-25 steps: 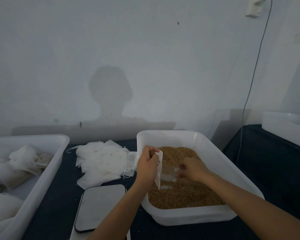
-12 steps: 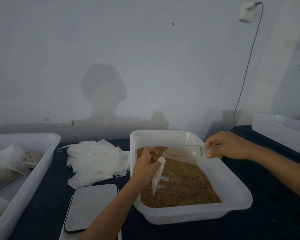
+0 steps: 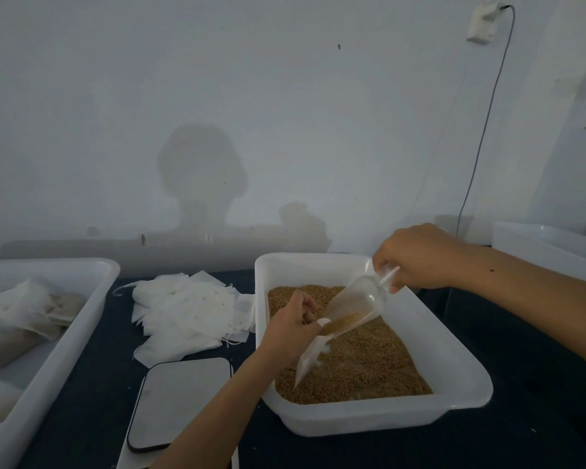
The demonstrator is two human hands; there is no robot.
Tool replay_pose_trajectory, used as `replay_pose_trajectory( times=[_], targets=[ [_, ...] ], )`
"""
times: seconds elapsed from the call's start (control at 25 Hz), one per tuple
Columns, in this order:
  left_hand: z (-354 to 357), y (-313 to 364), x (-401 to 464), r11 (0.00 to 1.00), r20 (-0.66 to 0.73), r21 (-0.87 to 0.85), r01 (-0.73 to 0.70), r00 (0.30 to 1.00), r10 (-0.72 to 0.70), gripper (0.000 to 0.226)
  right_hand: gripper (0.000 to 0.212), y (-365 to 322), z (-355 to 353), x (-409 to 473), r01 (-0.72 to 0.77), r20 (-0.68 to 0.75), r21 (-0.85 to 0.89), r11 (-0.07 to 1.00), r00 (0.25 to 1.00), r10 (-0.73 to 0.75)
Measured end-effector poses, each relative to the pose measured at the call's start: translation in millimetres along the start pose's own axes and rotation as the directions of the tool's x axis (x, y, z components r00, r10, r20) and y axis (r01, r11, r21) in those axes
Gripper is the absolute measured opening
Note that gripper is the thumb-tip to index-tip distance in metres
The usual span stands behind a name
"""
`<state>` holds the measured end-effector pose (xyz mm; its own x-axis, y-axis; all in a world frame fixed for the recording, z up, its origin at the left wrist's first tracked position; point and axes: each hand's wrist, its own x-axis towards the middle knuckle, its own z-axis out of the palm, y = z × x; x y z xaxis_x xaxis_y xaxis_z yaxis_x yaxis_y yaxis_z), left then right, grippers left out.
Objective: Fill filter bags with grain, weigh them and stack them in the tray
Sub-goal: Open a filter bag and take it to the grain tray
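The left hand (image 3: 293, 328) pinches a limp white filter bag (image 3: 310, 358) open over the grain tub (image 3: 460, 377). At two o'clock, the right hand (image 3: 416, 258) grips a clear scoop (image 3: 356, 308), tipping grain (image 3: 359, 370) in. Filled bags (image 3: 31, 309) lie in the nine-o'clock tray (image 3: 92, 282).

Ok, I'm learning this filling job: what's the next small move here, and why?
Probably tip the scoop a bit steeper: the right hand holds it tilted, grain gathered at its lip over the filter bag that the left hand pinches open above the grain tub.
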<state>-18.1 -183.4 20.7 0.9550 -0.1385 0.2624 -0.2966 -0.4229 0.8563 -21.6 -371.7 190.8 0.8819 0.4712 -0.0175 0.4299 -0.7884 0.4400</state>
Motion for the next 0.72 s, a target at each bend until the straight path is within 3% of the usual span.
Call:
replay_pose_trajectory(
  times=[0.12, 0.24, 0.36, 0.44, 0.6, 0.72],
  targets=[
    [-1, -1, 1, 1.0, -0.007, 0.005, 0.006, 1.0, -0.006, 0.018, 0.017, -7, -7, 3, 0.092, -0.133, -0.169, 0.981, 0.984, -0.115],
    [-1, -2, 1, 1.0, -0.012, -0.01, 0.024, 1.0, -0.024, 0.02, 0.016, -2, -7, -1, 0.076, -0.161, -0.178, 0.981, 0.981, -0.105],
    [-3, 1, 1, 0.992, -0.045, -0.111, 0.056, 0.997, -0.061, 0.018, 0.017, 9, 6, -8, -0.107, -0.016, -0.011, 0.994, 0.994, 0.107],
    [-6, 6, 1, 0.952, -0.049, -0.293, 0.089, 0.993, -0.108, 0.017, 0.021, 6, 34, -6, -0.222, 0.129, 0.133, 0.966, 0.97, 0.205],
    [-22, 17, -1, 0.811, 0.006, -0.553, 0.188, 0.975, -0.222, 0.017, 0.033, -26, 113, 13, -0.335, 0.276, 0.455, 0.825, 0.934, 0.228],
    [-46, 23, -6, 0.671, 0.04, -0.708, 0.22, 0.961, -0.272, 0.015, 0.046, -48, 160, 29, -0.399, 0.321, 0.542, 0.74, 0.912, 0.257]
  ],
)
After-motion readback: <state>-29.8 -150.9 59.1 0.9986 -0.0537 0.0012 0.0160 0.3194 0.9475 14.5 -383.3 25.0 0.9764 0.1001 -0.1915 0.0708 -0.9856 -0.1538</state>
